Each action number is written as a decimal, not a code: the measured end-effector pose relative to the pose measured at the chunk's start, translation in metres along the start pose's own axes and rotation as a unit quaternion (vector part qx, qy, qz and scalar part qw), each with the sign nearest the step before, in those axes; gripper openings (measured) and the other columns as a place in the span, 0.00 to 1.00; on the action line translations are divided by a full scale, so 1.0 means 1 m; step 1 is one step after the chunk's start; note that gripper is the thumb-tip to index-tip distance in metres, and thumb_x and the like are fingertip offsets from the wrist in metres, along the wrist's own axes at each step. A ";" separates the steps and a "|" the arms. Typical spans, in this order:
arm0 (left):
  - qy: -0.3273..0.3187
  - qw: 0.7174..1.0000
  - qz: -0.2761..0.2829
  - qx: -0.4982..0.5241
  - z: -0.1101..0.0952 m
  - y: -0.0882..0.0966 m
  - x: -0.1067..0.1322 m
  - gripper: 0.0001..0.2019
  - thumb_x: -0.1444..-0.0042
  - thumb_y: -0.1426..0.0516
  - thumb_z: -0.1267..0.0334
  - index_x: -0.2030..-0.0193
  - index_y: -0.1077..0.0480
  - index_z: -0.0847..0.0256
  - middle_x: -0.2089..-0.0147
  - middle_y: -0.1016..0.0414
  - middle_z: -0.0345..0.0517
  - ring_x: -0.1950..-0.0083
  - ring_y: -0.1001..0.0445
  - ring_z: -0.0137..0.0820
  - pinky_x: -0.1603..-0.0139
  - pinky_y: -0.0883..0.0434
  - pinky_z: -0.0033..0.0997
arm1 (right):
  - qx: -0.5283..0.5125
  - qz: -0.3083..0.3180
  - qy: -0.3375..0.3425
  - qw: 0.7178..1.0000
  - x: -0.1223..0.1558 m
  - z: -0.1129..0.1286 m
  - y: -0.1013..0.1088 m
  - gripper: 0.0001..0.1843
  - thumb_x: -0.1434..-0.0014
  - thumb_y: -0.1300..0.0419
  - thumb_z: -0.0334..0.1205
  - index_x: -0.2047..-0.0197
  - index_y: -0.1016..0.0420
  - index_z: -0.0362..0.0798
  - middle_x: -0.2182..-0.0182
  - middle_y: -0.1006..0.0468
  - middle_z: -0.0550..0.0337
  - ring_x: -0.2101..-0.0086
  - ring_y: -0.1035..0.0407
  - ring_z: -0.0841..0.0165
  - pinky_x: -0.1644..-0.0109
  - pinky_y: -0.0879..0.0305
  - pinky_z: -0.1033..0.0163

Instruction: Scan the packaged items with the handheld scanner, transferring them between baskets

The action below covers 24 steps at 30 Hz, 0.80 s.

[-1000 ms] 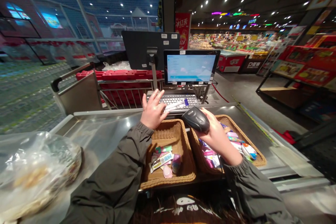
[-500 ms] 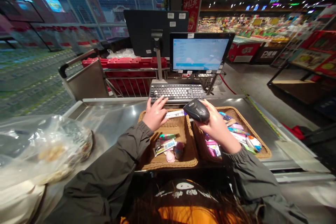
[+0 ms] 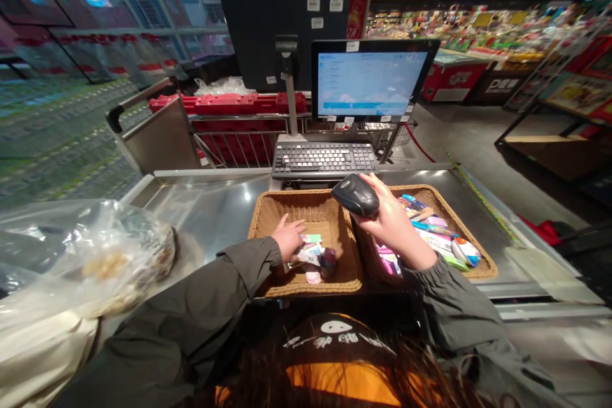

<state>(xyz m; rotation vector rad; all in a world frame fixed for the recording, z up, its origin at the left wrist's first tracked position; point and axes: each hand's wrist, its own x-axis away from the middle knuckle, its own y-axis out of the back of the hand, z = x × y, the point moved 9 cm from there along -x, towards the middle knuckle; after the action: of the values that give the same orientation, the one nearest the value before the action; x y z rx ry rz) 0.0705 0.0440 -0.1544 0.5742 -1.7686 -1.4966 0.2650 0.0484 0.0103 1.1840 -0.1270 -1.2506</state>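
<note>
My right hand [image 3: 389, 220] is wrapped round a black handheld barcode scanner [image 3: 356, 196], held above the gap between two wicker baskets. My left hand [image 3: 289, 239] reaches into the left wicker basket [image 3: 268, 207], its fingers spread over a small pile of goods. Beside its fingertips lie a white packet [image 3: 310, 255], a small green item [image 3: 313, 238], a dark red item [image 3: 328, 261] and a pink piece [image 3: 313, 276]. The right wicker basket [image 3: 488, 264], partly behind my right hand, holds several colourful packets and pen-like items.
Behind the baskets stand a keyboard [image 3: 325, 158], a lit screen [image 3: 366, 86] and a second monitor [image 3: 258, 38] seen from behind. A clear plastic bag [image 3: 105, 255] lies on the metal counter [image 3: 205, 204] at left. Beyond the counter is a cart [image 3: 155, 131].
My left hand has come down from near the keyboard into the left basket. The white packet near the basket's far rim is gone from there. My right hand still holds the scanner.
</note>
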 end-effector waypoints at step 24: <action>-0.063 0.984 -0.169 -0.002 -0.075 0.115 -0.118 0.22 0.44 0.38 0.46 0.49 0.24 0.58 0.27 0.45 0.59 0.26 0.49 0.54 0.31 0.53 0.72 | 0.061 -0.163 -0.118 0.978 0.035 -0.082 0.130 0.29 0.46 0.36 0.44 0.41 0.30 0.46 0.41 0.28 0.45 0.40 0.34 0.49 0.34 0.40 0.41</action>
<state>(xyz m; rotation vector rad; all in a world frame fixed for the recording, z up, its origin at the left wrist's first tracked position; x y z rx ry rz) 0.2163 0.1089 -0.0684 0.8260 -1.8292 -1.7987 0.4164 0.0524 0.0521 1.1900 -0.1931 -1.6924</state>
